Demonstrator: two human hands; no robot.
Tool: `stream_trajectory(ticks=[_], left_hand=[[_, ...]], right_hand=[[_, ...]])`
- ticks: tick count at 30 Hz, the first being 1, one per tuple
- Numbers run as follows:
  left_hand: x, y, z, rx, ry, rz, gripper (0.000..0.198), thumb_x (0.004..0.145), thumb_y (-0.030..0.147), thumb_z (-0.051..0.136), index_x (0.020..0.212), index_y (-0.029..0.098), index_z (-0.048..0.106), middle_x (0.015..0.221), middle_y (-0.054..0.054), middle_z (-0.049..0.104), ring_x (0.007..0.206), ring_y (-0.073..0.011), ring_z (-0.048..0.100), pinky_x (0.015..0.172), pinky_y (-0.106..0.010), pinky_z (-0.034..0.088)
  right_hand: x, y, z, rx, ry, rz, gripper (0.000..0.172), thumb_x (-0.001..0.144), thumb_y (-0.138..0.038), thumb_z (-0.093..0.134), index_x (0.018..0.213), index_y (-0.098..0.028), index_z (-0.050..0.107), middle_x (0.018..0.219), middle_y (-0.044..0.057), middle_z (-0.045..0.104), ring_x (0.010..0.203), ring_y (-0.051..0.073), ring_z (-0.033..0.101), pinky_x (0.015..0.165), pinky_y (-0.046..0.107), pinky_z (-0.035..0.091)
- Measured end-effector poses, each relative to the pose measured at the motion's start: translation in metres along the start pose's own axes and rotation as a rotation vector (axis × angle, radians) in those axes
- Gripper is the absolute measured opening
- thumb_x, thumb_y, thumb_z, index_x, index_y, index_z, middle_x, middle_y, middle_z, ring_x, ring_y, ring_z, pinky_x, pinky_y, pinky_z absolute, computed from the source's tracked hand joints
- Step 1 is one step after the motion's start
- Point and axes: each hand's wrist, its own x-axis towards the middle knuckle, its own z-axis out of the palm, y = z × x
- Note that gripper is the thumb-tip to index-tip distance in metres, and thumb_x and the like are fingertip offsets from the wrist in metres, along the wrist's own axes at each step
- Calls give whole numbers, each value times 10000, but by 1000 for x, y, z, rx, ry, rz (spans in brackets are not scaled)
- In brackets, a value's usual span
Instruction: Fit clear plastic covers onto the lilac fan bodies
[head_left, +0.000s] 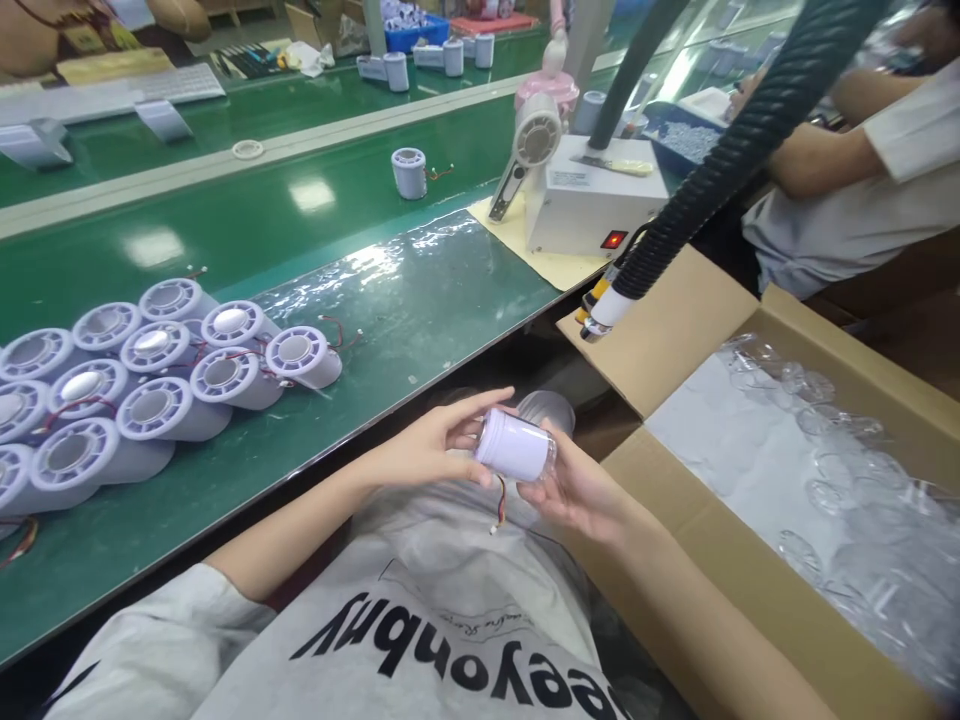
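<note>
In front of my shirt I hold a lavender cylindrical housing (516,446) on its side between both hands. Thumb and fingers of my left hand (431,440) close round its left end, the index finger stretched out above. My right hand (574,490) grips the right end, where a clear plastic cup or cover seems to surround the housing. A short bundle of thin coloured wires (501,500) with a small white plug hangs beneath. Similar lavender housings (154,405) stand grouped on the green bench at left, vented round ends up, some with red wires showing.
A cardboard box (694,520) at my right holds several clear plastic cups (862,480). Above its flap hangs a black corrugated hose (705,180). A white device (596,200) with a lit red switch sits on the bench, and a single housing (409,174) stands farther back. A co-worker's arm (832,150) is at upper right.
</note>
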Motion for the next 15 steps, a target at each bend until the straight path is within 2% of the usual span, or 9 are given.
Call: stream_trajectory(ticks=[2, 5, 9, 12, 15], left_hand=[[24, -7, -5, -70, 11, -33, 935, 643, 162, 852, 1457, 305, 416, 1468, -131, 487, 1286, -301, 537, 1052, -407, 456], [70, -15, -10, -107, 29, -52, 954, 635, 180, 855, 1471, 251, 399, 1481, -173, 459, 1303, -324, 513, 1074, -457, 420], [126, -14, -11, -73, 14, -45, 918, 635, 218, 854, 1450, 204, 433, 1446, -180, 497, 1347, -323, 460, 1125, -494, 342], [147, -8, -10, -31, -25, -24, 851, 634, 233, 852, 1404, 178, 494, 1398, -173, 544, 1331, -308, 477, 1123, -476, 350], [146, -2, -10, 5, -47, -32, 797, 622, 201, 855, 1355, 174, 542, 1352, -164, 577, 1236, -289, 556, 1066, -455, 420]], right_hand=[[10, -7, -15, 109, -18, 4, 687, 1016, -586, 99, 947, -131, 608, 520, -5, 543, 305, 47, 392, 268, 82, 291], [24, -23, -41, 154, -28, -19, 778, 980, -633, 8, 804, -128, 573, 444, -46, 425, 271, 28, 215, 255, 80, 220], [36, -45, -70, 182, -5, -145, 735, 973, -650, 16, 722, -161, 504, 446, -76, 358, 287, 29, 155, 262, 70, 201], [39, -57, -81, 180, -11, -199, 698, 978, -655, 59, 720, -167, 488, 448, -81, 352, 290, 26, 144, 261, 64, 186], [34, -60, -81, 158, -24, -204, 682, 977, -667, 98, 748, -168, 501, 443, -84, 366, 279, 25, 150, 260, 65, 171]])
